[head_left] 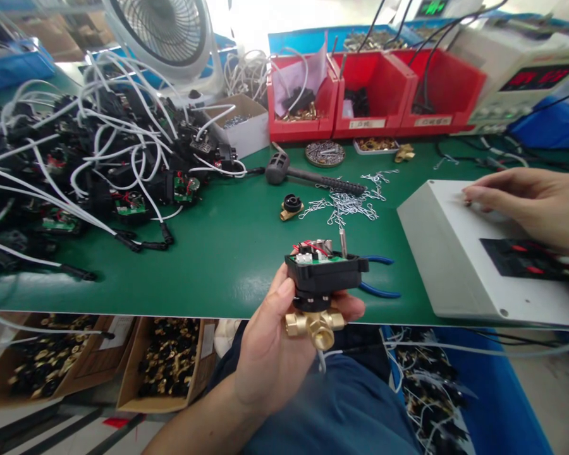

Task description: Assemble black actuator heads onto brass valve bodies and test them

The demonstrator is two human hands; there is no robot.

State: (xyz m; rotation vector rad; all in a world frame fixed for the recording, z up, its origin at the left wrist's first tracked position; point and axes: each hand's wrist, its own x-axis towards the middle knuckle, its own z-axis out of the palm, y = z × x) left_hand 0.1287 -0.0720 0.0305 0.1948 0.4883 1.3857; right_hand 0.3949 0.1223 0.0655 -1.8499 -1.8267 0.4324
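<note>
My left hand (268, 344) is closed around a motorized valve (329, 278), held upright over the table's front edge. Its black housing lies open at the top, showing a green circuit board and red wires. Below the housing is a brass three-way valve body (321, 328). At the right, my right hand (535, 202) pinches a small switch (467, 200) on top of a grey control box (448, 253); the fingers partly hide it. Blue-handled pliers (382, 293) lie behind the valve. A small brass valve with a black top (292, 206) stands farther back.
A black-headed hammer (279, 169) lies by a pile of metal clips (351, 205). Cabled actuators (137, 158) heap up at left. Red bins (374, 95), a fan (164, 31) and a power supply (516, 82) line the back. Cardboard boxes (118, 395) of valves sit below.
</note>
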